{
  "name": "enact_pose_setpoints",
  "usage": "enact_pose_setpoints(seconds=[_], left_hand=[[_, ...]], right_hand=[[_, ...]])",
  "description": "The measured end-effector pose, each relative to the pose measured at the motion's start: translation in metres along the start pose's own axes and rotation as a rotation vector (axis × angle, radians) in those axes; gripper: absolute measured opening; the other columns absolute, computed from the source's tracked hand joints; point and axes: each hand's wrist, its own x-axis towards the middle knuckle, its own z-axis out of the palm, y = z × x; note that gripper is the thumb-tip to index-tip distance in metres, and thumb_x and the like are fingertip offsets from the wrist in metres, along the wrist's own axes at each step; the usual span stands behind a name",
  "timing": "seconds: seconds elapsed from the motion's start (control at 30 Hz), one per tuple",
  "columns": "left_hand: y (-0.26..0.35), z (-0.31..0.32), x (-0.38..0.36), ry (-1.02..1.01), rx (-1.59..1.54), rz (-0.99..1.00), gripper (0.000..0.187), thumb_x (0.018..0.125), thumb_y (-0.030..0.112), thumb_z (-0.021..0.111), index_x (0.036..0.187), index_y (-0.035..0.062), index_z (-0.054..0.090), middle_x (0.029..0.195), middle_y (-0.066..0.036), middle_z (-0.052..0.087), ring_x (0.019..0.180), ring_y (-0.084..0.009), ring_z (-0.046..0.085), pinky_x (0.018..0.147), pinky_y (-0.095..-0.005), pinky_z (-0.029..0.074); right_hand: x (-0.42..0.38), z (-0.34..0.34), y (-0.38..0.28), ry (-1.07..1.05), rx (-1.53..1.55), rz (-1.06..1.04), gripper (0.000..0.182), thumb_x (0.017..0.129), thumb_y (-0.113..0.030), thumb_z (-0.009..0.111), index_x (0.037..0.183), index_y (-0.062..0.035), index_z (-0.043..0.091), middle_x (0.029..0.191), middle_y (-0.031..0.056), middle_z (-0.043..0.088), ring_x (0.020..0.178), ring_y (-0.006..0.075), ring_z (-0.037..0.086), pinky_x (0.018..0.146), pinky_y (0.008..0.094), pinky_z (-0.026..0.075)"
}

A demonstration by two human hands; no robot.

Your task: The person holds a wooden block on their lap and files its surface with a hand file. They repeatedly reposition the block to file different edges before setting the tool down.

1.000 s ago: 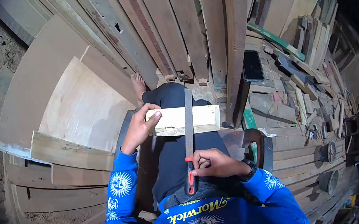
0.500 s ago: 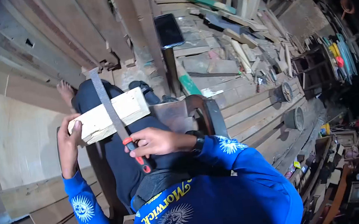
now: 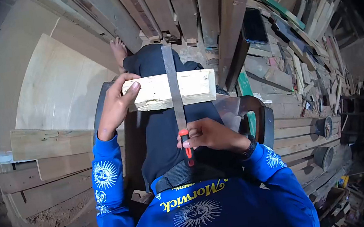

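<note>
A pale wooden block [image 3: 151, 90] lies across my lap, over the dark trousers. My left hand [image 3: 120, 98] grips its left end, thumb on the upper face and fingers around the far edge. A long flat rasp [image 3: 172, 75] with a red and black handle crosses the block near its middle, its blade pointing away from me. Around that handle my right hand [image 3: 201, 136] is closed, close to my waist. The blade overlaps the top face of the block in this view.
Long boards [image 3: 182, 8] lean upright ahead. A phone [image 3: 254, 27] sits on a post at the right. Beyond it, scrap wood [image 3: 278, 75] covers the floor. Two buckets [image 3: 324, 158] stand on slats at the right. A pale plywood sheet [image 3: 56, 84] is at the left.
The view has turned, so the surroundings sit differently in it. Block and rasp now appear further right and straighter, the rasp nearly vertical. Both hands keep their holds.
</note>
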Motion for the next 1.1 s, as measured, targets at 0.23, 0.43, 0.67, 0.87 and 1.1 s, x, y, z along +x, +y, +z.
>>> enact_pose_setpoints(seconds=[0.23,0.43,0.67,0.87,1.1], left_hand=[[-0.004,0.001,0.001,0.002,-0.022,0.029,0.029,0.103,0.026,0.065,0.117,0.0004,0.067,0.101,-0.009,0.072,0.097,-0.0152,0.064,0.089,-0.0319,0.049],[0.000,-0.002,0.000,-0.040,0.049,0.001,0.027,0.104,0.025,0.062,0.120,0.0029,0.064,0.106,-0.006,0.070,0.103,-0.0131,0.062,0.094,-0.0289,0.047],[0.000,-0.001,0.001,-0.011,-0.017,0.011,0.028,0.104,0.026,0.065,0.117,0.0009,0.067,0.102,-0.008,0.072,0.098,-0.0139,0.064,0.089,-0.0308,0.049],[0.005,-0.001,-0.001,-0.057,0.012,-0.027,0.027,0.104,0.024,0.061,0.120,0.0020,0.065,0.107,-0.006,0.069,0.103,-0.0135,0.062,0.095,-0.0294,0.046],[0.005,0.000,-0.002,-0.049,0.011,-0.016,0.028,0.105,0.025,0.061,0.120,0.0025,0.065,0.107,-0.006,0.069,0.103,-0.0138,0.062,0.094,-0.0292,0.047]], right_hand=[[0.002,-0.001,0.002,0.076,0.047,-0.066,0.030,0.104,-0.019,0.067,0.124,0.0042,0.064,0.117,0.0107,0.076,0.106,0.0135,0.071,0.088,0.0274,0.053],[0.008,0.005,-0.018,0.134,0.149,0.009,0.032,0.103,-0.018,0.069,0.126,0.0040,0.062,0.115,0.0113,0.075,0.113,0.0153,0.069,0.095,0.0302,0.054],[0.004,-0.001,-0.009,0.020,0.135,0.020,0.032,0.107,-0.012,0.062,0.134,0.0044,0.059,0.124,0.0145,0.072,0.119,0.0213,0.068,0.105,0.0349,0.053],[0.004,-0.004,-0.027,0.107,0.060,0.065,0.031,0.108,-0.017,0.061,0.130,0.0050,0.063,0.121,0.0126,0.075,0.113,0.0179,0.071,0.098,0.0319,0.056],[0.008,-0.003,-0.023,0.141,0.085,0.015,0.032,0.108,-0.020,0.063,0.130,0.0033,0.064,0.118,0.0085,0.076,0.105,0.0119,0.070,0.092,0.0275,0.056]])
